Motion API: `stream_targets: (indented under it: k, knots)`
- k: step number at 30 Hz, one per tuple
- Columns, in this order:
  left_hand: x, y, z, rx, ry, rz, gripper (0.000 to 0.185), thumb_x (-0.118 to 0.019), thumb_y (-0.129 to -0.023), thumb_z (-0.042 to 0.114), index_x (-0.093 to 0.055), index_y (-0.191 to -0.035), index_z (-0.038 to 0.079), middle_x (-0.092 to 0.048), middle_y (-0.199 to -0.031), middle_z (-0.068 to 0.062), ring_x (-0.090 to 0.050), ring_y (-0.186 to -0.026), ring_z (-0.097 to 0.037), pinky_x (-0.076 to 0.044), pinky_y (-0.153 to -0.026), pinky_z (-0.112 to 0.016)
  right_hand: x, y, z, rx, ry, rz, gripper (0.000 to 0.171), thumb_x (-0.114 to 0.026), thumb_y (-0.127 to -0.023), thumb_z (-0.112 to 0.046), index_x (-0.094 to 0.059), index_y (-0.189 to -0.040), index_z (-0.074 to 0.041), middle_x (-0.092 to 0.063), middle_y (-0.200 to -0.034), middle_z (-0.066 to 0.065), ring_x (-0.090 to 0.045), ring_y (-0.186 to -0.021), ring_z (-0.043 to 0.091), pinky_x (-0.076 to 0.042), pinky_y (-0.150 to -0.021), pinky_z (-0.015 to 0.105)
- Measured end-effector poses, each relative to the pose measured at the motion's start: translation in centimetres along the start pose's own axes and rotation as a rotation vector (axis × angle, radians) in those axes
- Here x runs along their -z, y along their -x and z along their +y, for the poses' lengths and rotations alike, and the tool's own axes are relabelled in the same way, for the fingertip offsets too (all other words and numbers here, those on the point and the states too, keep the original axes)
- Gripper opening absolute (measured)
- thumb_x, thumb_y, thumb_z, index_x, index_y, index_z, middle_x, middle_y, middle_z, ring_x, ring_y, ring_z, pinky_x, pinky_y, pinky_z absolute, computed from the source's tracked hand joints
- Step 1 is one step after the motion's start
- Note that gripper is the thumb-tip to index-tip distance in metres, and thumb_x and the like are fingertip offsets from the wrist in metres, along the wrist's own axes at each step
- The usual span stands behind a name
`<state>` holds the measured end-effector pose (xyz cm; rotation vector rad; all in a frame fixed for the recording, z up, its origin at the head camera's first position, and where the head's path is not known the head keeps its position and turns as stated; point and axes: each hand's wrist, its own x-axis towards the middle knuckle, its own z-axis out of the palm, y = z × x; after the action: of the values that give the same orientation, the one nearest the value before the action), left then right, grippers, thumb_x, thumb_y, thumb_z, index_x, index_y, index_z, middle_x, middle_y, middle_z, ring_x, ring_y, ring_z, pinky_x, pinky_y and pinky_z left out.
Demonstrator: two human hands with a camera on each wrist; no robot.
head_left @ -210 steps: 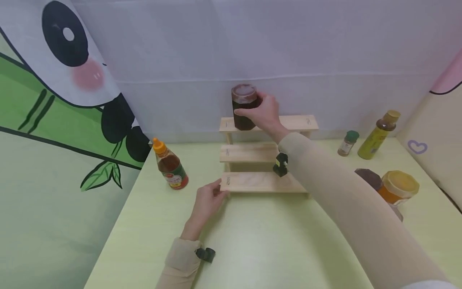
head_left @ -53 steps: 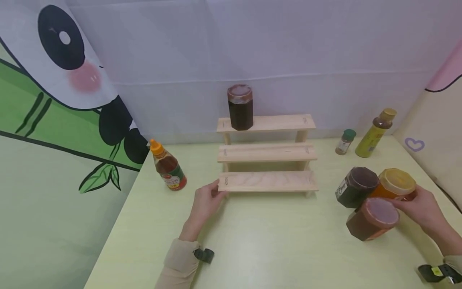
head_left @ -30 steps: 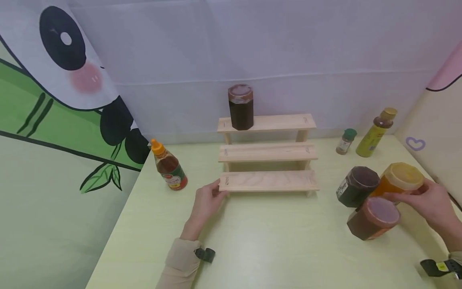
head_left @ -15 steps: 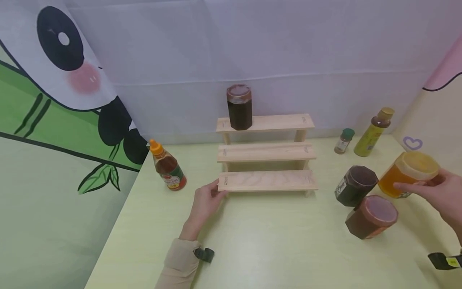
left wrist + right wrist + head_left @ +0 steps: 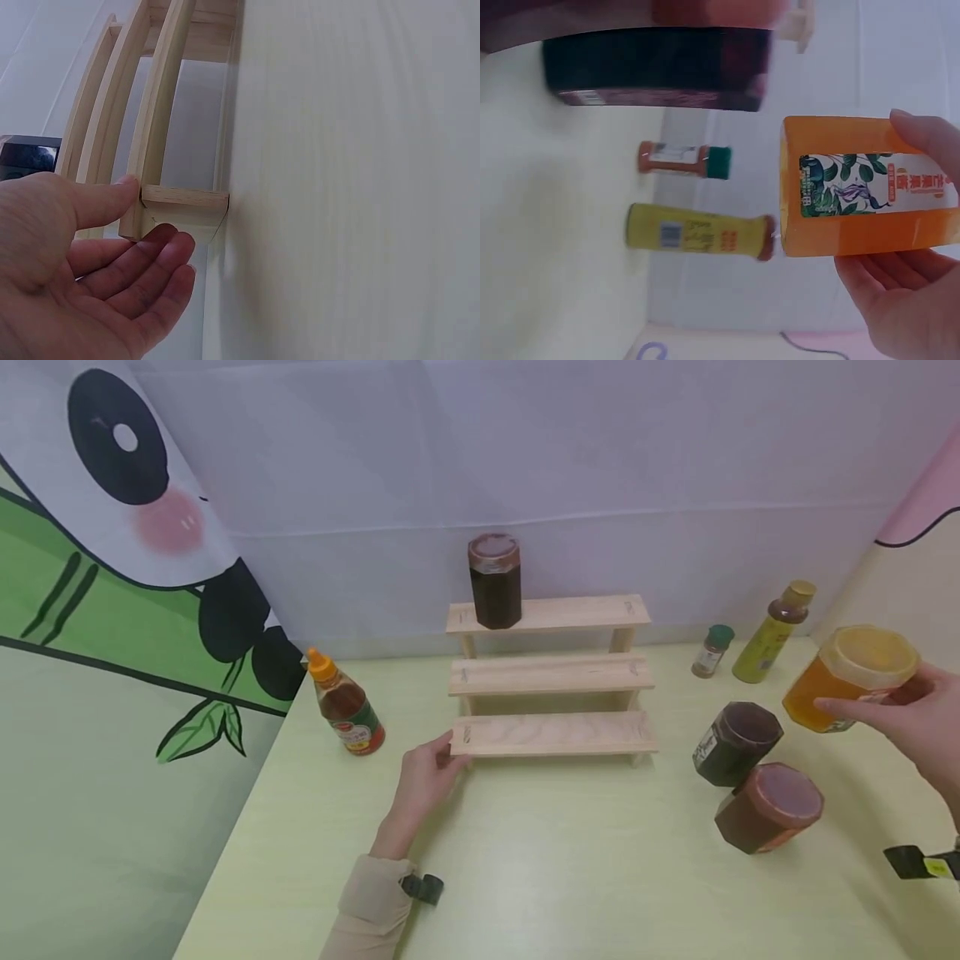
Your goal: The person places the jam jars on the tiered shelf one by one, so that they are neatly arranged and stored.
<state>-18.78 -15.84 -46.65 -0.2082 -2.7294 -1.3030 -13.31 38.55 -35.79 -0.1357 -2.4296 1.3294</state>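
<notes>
Pale table [image 5: 570, 877]: right hand [image 5: 911, 722] grips amber jar [image 5: 847, 681]; left hand [image 5: 423, 777] flat against wooden rack [image 5: 551, 735].

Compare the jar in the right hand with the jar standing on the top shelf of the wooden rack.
The orange jar is held tilted above the table by the right hand; the dark jar stands upright on the rack, untouched. The orange jar holds clear amber contents under a yellow lid; the dark jar looks nearly black with a brownish lid. Both are capped.
</notes>
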Motion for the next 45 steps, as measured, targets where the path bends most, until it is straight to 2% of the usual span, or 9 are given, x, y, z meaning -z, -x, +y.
stream_targets:
  k: [3, 6, 9, 14, 21, 26, 32, 40, 45]
  knots:
    - [0.0, 0.1, 0.0, 0.000, 0.001, 0.000, 0.054, -0.074, -0.086, 0.018, -0.054, -0.129, -0.007, -0.069, -0.097, -0.015, -0.067, -0.082, -0.019, -0.055, -0.070, -0.029, -0.2, -1.0, -1.6, -0.005, 0.000, -0.011, 0.061, -0.079, -0.079, -0.009, -0.053, -0.133, -0.022, -0.055, -0.109, -0.014, -0.051, -0.090, 0.001, -0.038, -0.069, 0.003]
    - [0.1, 0.1, 0.0, 0.004, 0.010, 0.002, 0.053, -0.074, -0.085, 0.017, -0.054, -0.129, -0.006, -0.070, -0.097, -0.014, -0.067, -0.081, -0.019, -0.055, -0.069, -0.029, -0.5, -1.9, -3.4, -0.047, 0.022, -0.020, 0.064, -0.082, -0.077, -0.018, -0.053, -0.134, -0.022, -0.057, -0.111, -0.008, -0.051, -0.091, 0.005, -0.038, -0.066, 0.006]
    - [0.1, 0.1, 0.0, -0.001, 0.025, 0.000, 0.053, -0.074, -0.085, 0.015, -0.054, -0.129, -0.008, -0.069, -0.097, -0.015, -0.068, -0.081, -0.020, -0.055, -0.069, -0.029, -1.2, -2.7, -5.1, -0.047, 0.008, -0.032, 0.061, -0.082, -0.077, -0.020, -0.056, -0.132, -0.020, -0.058, -0.111, -0.005, -0.051, -0.088, 0.009, -0.040, -0.065, 0.009]
    - [0.0, 0.0, 0.1, -0.010, 0.026, -0.005, 0.054, -0.074, -0.086, 0.015, -0.052, -0.129, -0.010, -0.069, -0.097, -0.017, -0.068, -0.082, -0.021, -0.055, -0.069, -0.030, -3.1, -3.9, -7.3, 0.014, -0.119, -0.078, 0.056, -0.084, -0.072, -0.007, -0.062, -0.123, -0.013, -0.064, -0.104, -0.004, -0.052, -0.079, 0.013, -0.045, -0.062, 0.013]
    - [0.1, -0.1, 0.4, -0.009, 0.022, -0.004, 0.053, -0.074, -0.086, 0.014, -0.053, -0.128, -0.009, -0.069, -0.097, -0.017, -0.068, -0.082, -0.021, -0.055, -0.068, -0.030, -5.8, -5.3, -9.0, 0.038, -0.154, -0.138, 0.055, -0.085, -0.071, -0.005, -0.063, -0.120, -0.013, -0.065, -0.103, -0.004, -0.056, -0.082, 0.013, -0.046, -0.064, 0.016]
    - [0.1, -0.1, 0.4, -0.009, 0.020, -0.002, 0.053, -0.074, -0.085, 0.015, -0.054, -0.128, -0.008, -0.069, -0.097, -0.016, -0.068, -0.081, -0.021, -0.055, -0.068, -0.029, -7.9, -6.3, -10.4, 0.038, -0.106, -0.156, 0.054, -0.087, -0.070, -0.016, -0.063, -0.118, -0.015, -0.065, -0.100, -0.001, -0.057, -0.081, 0.016, -0.045, -0.061, 0.021]
    - [0.1, -0.1, 0.2, -0.007, 0.022, -0.001, 0.052, -0.074, -0.085, 0.014, -0.054, -0.128, -0.009, -0.069, -0.096, -0.017, -0.068, -0.081, -0.022, -0.055, -0.069, -0.030, -10.3, -7.5, -11.5, 0.033, -0.098, -0.203, 0.059, -0.086, -0.071, -0.024, -0.060, -0.123, -0.015, -0.063, -0.109, 0.003, -0.055, -0.089, 0.020, -0.044, -0.071, 0.026]
    - [0.2, -0.2, 0.1, 0.001, 0.002, -0.005, 0.053, -0.074, -0.086, 0.016, -0.054, -0.129, -0.007, -0.070, -0.094, -0.013, -0.067, -0.081, -0.019, -0.055, -0.067, -0.029, -12.9, -9.1, -12.2, 0.077, -0.180, -0.198, 0.058, -0.087, -0.071, -0.021, -0.062, -0.123, -0.017, -0.064, -0.109, 0.002, -0.054, -0.088, 0.020, -0.045, -0.071, 0.026]
    - [0.2, -0.1, 0.0, 0.008, -0.002, -0.010, 0.053, -0.074, -0.086, 0.017, -0.055, -0.129, -0.006, -0.070, -0.095, -0.012, -0.067, -0.081, -0.018, -0.055, -0.066, -0.028, -14.2, -9.8, -13.2, 0.056, -0.159, -0.213, 0.058, -0.087, -0.071, -0.027, -0.062, -0.122, -0.016, -0.064, -0.109, 0.004, -0.054, -0.090, 0.021, -0.043, -0.073, 0.029]
